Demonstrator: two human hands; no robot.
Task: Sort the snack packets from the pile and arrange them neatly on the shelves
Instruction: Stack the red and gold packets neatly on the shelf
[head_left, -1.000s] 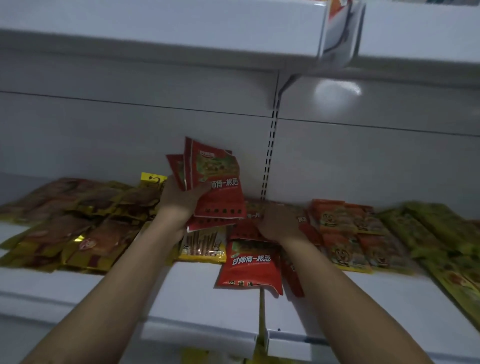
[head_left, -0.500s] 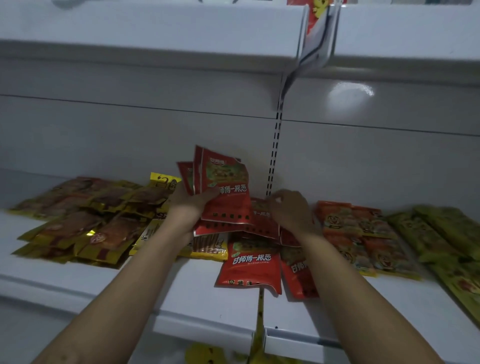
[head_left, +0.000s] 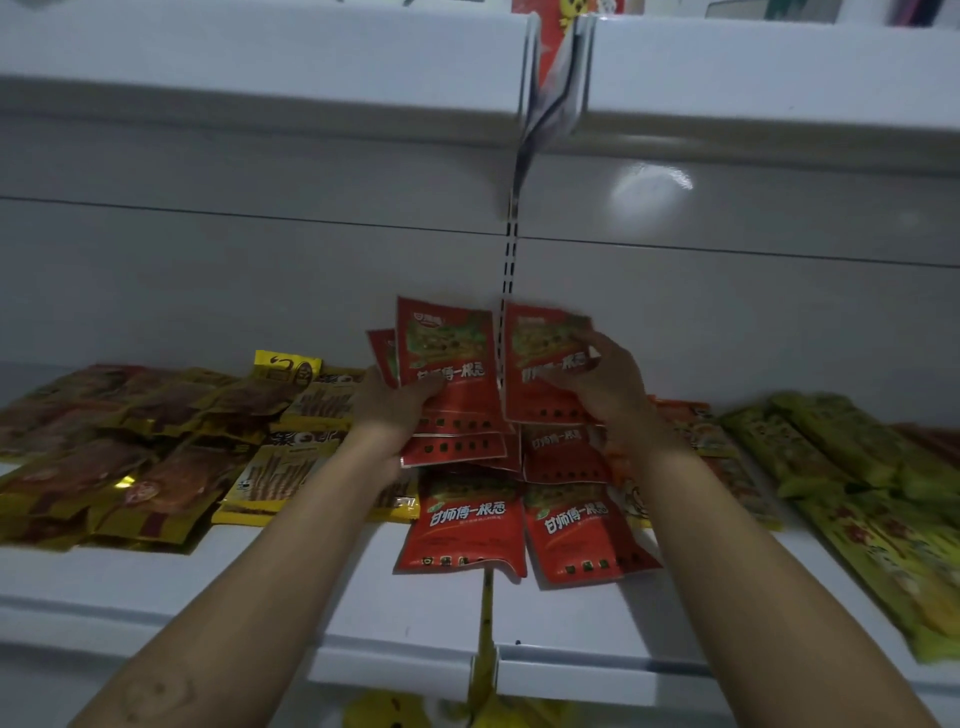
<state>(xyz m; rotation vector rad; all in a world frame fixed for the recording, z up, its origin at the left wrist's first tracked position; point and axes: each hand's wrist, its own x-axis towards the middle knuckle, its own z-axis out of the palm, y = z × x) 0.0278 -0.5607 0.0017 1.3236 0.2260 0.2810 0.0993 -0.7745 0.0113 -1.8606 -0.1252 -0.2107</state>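
Note:
My left hand (head_left: 397, 408) grips a fanned stack of red snack packets (head_left: 447, 358), held upright above the white shelf (head_left: 322, 597). My right hand (head_left: 605, 387) holds one more red packet (head_left: 540, 345) upright, just right of that stack. Below both hands lie more red packets (head_left: 467, 525) flat on the shelf, two of them side by side at the front.
Brown-and-gold packets (head_left: 130, 457) and yellow stick-snack packets (head_left: 280, 473) fill the shelf's left side. Orange packets (head_left: 696, 421) and green packets (head_left: 852, 467) lie to the right. An upper shelf (head_left: 260, 57) overhangs. A slotted upright (head_left: 511, 270) runs down the back wall.
My right hand has lifted a red packet from the pile and raised it beside the stack in my left hand. The view has tilted slightly upward.

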